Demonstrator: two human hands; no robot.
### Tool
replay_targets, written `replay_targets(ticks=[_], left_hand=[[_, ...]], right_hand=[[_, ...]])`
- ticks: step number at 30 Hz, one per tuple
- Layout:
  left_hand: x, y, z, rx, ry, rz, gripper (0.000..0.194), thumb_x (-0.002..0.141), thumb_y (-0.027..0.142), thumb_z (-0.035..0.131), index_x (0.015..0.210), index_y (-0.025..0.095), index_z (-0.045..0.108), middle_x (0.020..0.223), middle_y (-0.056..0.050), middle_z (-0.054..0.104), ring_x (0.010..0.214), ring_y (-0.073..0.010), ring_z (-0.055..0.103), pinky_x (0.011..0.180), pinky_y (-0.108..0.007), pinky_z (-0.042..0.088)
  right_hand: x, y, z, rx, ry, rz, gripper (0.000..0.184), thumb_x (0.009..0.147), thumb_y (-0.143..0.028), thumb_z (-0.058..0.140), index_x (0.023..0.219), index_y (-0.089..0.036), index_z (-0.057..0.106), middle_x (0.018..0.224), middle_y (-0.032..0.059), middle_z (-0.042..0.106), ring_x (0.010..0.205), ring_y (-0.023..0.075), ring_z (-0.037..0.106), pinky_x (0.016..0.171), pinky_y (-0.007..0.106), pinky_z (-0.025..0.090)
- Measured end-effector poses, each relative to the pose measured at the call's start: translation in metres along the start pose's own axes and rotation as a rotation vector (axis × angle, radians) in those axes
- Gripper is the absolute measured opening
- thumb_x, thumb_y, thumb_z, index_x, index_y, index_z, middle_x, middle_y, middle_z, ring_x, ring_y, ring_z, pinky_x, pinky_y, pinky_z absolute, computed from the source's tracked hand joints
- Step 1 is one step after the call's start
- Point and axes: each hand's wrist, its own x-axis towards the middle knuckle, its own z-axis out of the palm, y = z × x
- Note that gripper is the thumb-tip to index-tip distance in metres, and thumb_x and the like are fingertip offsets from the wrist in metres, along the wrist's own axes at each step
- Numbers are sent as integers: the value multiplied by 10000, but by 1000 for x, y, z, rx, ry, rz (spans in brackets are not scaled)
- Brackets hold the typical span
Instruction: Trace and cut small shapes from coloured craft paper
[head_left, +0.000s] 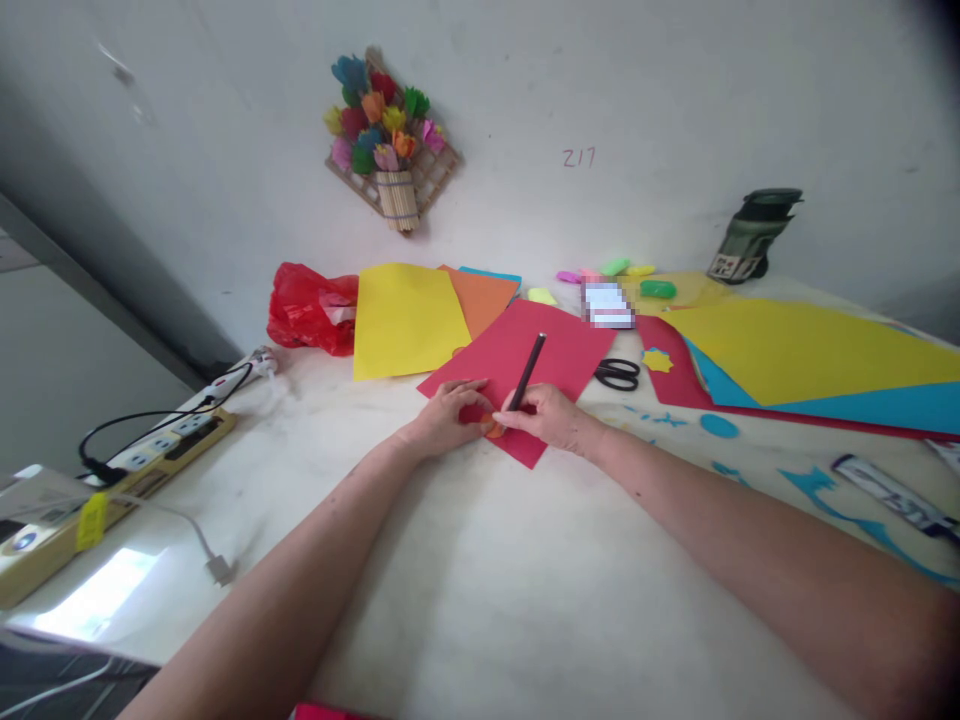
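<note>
A sheet of red paper (555, 345) lies at a slant on the white table under both hands. My left hand (448, 418) presses a small orange paper piece (493, 427) against the red sheet's near left edge, thumb and fingertips closed about it. In my right hand (549, 415) is a dark pencil (528, 370), held tilted with its upper end pointing away; its tip is at the orange piece, partly hidden by the fingers. Black-handled scissors (618, 375) lie just right of the red sheet, their blades out of sight.
Yellow paper (409, 320) and a red plastic bag (311, 310) lie at the back left. A power strip (165, 450) runs along the left. To the right are more yellow paper (817, 350), blue scraps (810, 485), a marker (892, 495), a phone (608, 304) and a bottle (754, 235).
</note>
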Motion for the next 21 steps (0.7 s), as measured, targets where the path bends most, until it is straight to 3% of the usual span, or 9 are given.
replay_targets(ticks=[5, 10, 14, 21], left_hand=[[1, -3, 3, 9, 25, 12, 288, 686, 367, 567, 931, 216, 582, 1256, -31, 458, 1176, -234, 332, 968, -372, 314], [1, -6, 3, 26, 15, 36, 254, 707, 310, 536, 935, 206, 581, 1267, -36, 445, 1191, -220, 314, 985, -366, 296], [1, -4, -5, 18, -80, 3, 260, 741, 215, 452, 972, 213, 572, 1306, -12, 398, 1226, -200, 262, 1013, -352, 254], [1, -8, -16, -46, -234, -8, 376, 695, 135, 446, 1037, 260, 541, 1367, 37, 294, 1269, -193, 169, 1036, -377, 194]], right_hand=[[1, -8, 1, 126, 62, -33, 232, 674, -376, 573, 667, -147, 607, 707, 24, 623, 729, 141, 567, 722, 271, 437], [4, -3, 10, 187, 3, 41, 236, 662, -387, 589, 726, -163, 624, 742, 21, 648, 739, 145, 589, 691, 267, 458], [5, 5, 15, 98, 25, 68, 261, 670, -422, 580, 752, -180, 635, 760, 16, 659, 761, 151, 600, 689, 261, 463], [6, 10, 20, -126, 98, 31, 278, 675, -461, 577, 778, -218, 662, 783, 23, 673, 751, 164, 612, 672, 270, 468]])
